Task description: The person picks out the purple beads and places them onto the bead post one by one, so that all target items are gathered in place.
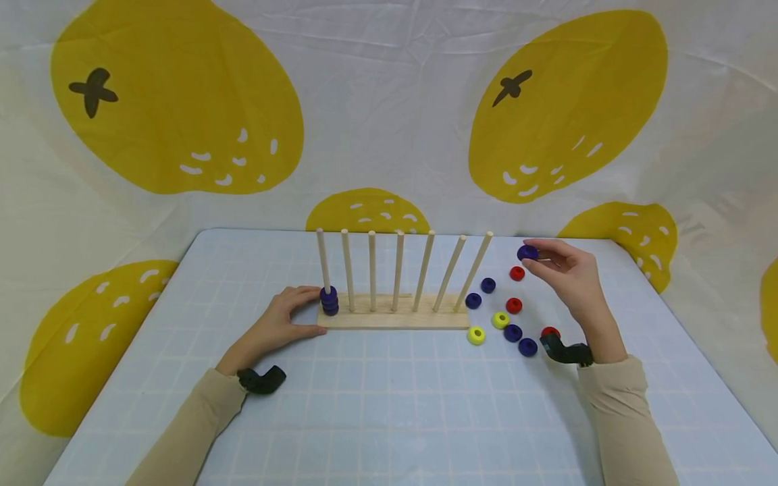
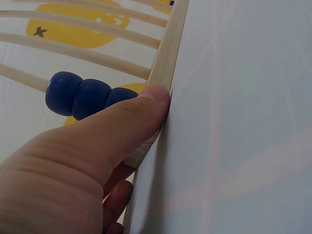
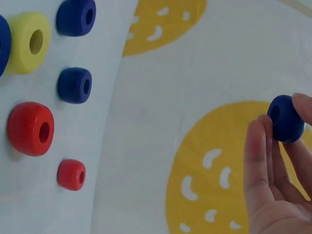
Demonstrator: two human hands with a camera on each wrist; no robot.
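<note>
A wooden base (image 1: 395, 320) with several upright pegs stands on the table. On its leftmost peg sit three dark blue beads (image 1: 329, 301), stacked. My left hand (image 1: 281, 315) grips the left end of the base; in the left wrist view the thumb (image 2: 131, 117) lies along its front edge, beside the stacked beads (image 2: 80, 93). Off to the right, my right hand (image 1: 566, 273) pinches a blue bead (image 1: 527, 253) between thumb and fingers, raised above the table. The right wrist view shows this bead (image 3: 286, 119) with its hole visible.
Loose beads lie right of the base: blue ones (image 1: 512, 333), yellow ones (image 1: 476, 335) and red ones (image 1: 514, 306). One red bead (image 1: 550, 332) is partly covered by the right wrist's black camera mount (image 1: 565, 351). A cloth with yellow fruit prints (image 1: 389, 135) hangs behind the table.
</note>
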